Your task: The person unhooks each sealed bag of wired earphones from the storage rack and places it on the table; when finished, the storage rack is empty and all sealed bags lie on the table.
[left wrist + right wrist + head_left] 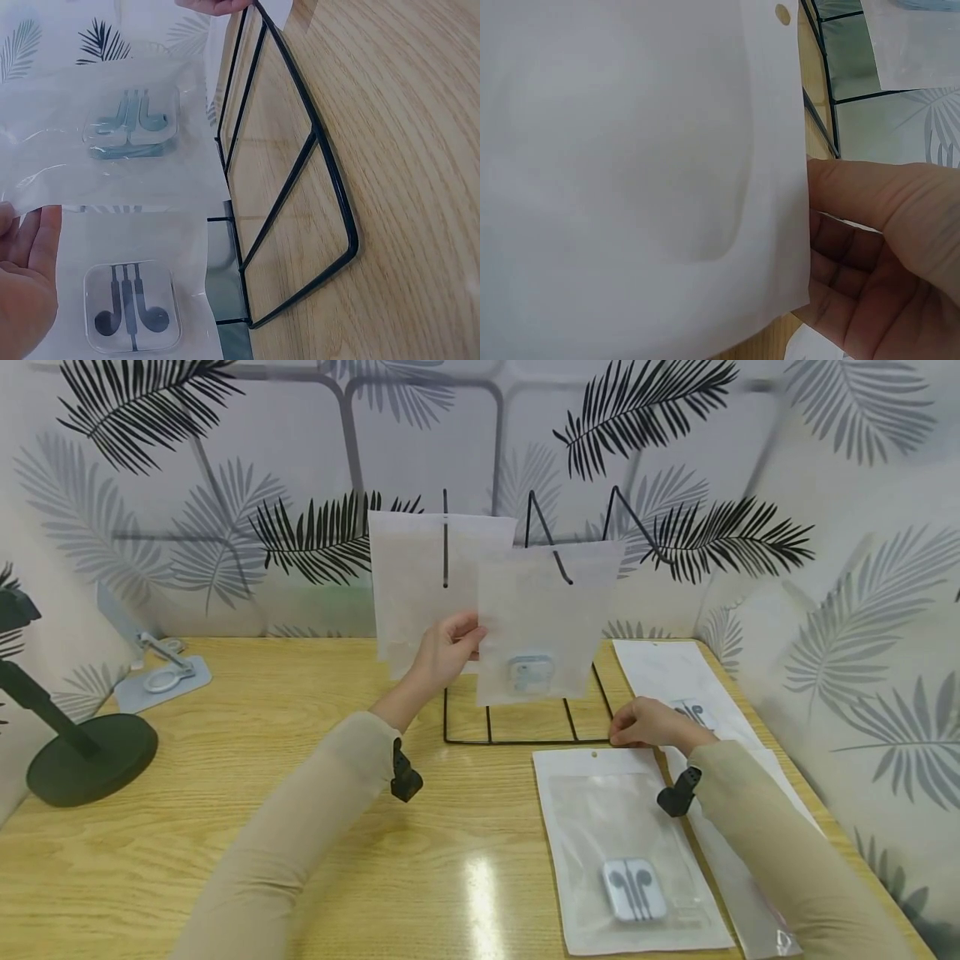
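A white translucent pouch (551, 610) with boxed wired earphones (531, 673) inside hangs from a prong of the black wire rack (525, 742). My left hand (444, 652) pinches its left edge; in the left wrist view the thumb lies on the pouch's corner with fingers behind. Another white pouch (420, 577) hangs on the prong to its left, and boxed earphones (133, 307) show through in the left wrist view. My right hand (652, 724) is at the top edge of an earphone pouch (600, 810) lying on the table, gripping it near its right corner, fingertips hidden behind the sheet.
More white pouches (652, 672) lie along the table's right side, partly under the right forearm. A dark green lamp (93, 756) and a pale blue folding stand (168, 678) are at the left. A leaf-patterned curtain (300, 443) hangs behind the rack.
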A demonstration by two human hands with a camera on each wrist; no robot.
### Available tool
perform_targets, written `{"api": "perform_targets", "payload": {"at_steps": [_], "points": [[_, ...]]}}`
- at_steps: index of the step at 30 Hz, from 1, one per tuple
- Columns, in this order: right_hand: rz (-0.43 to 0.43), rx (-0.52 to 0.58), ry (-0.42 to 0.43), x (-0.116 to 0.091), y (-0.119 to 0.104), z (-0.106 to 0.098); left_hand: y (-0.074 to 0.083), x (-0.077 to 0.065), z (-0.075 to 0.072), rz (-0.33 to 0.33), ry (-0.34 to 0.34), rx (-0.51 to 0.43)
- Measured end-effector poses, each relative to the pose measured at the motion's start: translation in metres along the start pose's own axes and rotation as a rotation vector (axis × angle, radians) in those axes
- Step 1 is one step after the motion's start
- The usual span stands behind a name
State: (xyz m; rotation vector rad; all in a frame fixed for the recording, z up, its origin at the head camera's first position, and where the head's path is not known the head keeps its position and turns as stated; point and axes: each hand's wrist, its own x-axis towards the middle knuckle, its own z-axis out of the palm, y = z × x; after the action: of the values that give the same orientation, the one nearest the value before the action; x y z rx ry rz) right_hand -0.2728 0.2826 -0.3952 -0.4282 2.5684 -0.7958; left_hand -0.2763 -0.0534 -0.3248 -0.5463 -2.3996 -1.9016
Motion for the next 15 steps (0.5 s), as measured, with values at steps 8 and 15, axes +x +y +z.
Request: {"api": "perform_targets", "payload": {"at_steps": [8,15], "points": [[-0.010,-0.009,-0.002,0.0005,0.0011,-0.0006,0.0020,-0.0021,-0.0015,-0.016,-0.008,-0.037],[-0.017,-0.014,-0.005,0.0006,0.0018,-0.0008,0.0021,-0.0047,-0.0024,-0.013,-0.007,-0.062]]}}
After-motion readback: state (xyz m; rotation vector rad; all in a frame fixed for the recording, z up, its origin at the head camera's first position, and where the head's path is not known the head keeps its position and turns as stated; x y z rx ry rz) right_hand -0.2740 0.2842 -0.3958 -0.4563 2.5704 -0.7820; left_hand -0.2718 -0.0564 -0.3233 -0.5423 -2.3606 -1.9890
